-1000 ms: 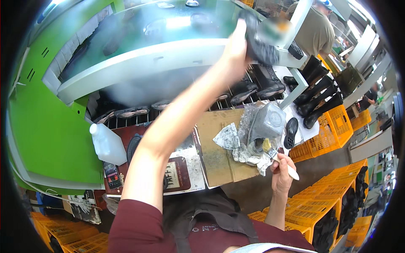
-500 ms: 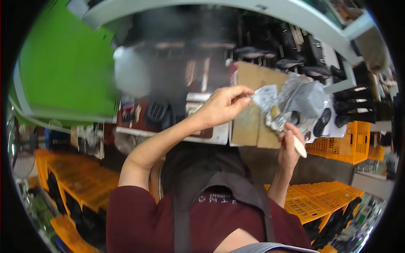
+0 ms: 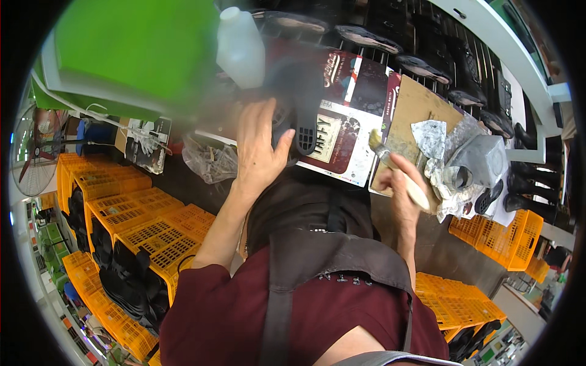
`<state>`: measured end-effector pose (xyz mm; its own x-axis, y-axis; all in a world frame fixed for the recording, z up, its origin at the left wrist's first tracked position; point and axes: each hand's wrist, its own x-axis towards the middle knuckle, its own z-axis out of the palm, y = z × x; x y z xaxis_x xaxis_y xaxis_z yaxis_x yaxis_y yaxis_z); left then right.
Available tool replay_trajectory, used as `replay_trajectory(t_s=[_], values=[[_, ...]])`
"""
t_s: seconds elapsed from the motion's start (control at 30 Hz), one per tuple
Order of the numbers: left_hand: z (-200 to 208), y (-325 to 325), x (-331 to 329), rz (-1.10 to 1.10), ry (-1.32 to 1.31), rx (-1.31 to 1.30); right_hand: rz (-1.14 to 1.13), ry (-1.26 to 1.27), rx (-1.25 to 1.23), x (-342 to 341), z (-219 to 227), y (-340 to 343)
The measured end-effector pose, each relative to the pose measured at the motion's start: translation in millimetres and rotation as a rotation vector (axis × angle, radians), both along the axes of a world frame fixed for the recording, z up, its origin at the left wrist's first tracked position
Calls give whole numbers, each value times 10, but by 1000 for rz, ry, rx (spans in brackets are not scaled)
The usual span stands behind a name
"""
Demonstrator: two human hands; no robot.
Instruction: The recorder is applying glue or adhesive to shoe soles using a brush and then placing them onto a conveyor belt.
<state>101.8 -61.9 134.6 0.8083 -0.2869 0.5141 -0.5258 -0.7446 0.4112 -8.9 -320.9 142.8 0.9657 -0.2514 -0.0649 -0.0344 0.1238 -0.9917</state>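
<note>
My left hand [image 3: 259, 149] is at the left part of the bench, fingers stretched out and thumb apart, close against one of the black shoe soles [image 3: 306, 131]. Whether it touches the sole I cannot tell. In my right hand [image 3: 400, 183] is a paintbrush [image 3: 417, 194] with a pale handle, its yellowish bristles pointing away toward the bench. Beneath the brush lies a brown cardboard sheet [image 3: 404, 125]. A speckled grey-white scrap [image 3: 429, 137] rests on that sheet, beside a translucent plastic container [image 3: 482, 160] and crumpled, stained wrapping.
A white plastic jug [image 3: 241, 55] stands beyond my left hand, near a green panel [image 3: 134, 55]. Black boots [image 3: 421, 67] line the rack at the back. Orange crates [image 3: 159, 226] are stacked at left, with others at right. A fan [image 3: 39, 152] stands far left.
My left hand has left the grey-white scrap and moved left to the black soles. The brush has come away from the container in my right hand. The view has turned.
</note>
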Motion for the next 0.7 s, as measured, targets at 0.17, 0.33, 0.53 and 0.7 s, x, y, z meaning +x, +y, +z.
replay_trajectory(t_s=[0.17, 0.33, 0.53, 0.7], values=[[-155, 126, 255, 168, 200, -29, 126, -33, -358, 399, -370, 510], [-170, 206, 347, 256, 629, -160, 98, -90, -834, 680, -581, 861], [-171, 246, 490, 235, 507, -49, 104, 53, -831, 816, -716, 1181], [-201, 212, 568, 173, 483, -146, 19, 111, -646, 802, -832, 965]])
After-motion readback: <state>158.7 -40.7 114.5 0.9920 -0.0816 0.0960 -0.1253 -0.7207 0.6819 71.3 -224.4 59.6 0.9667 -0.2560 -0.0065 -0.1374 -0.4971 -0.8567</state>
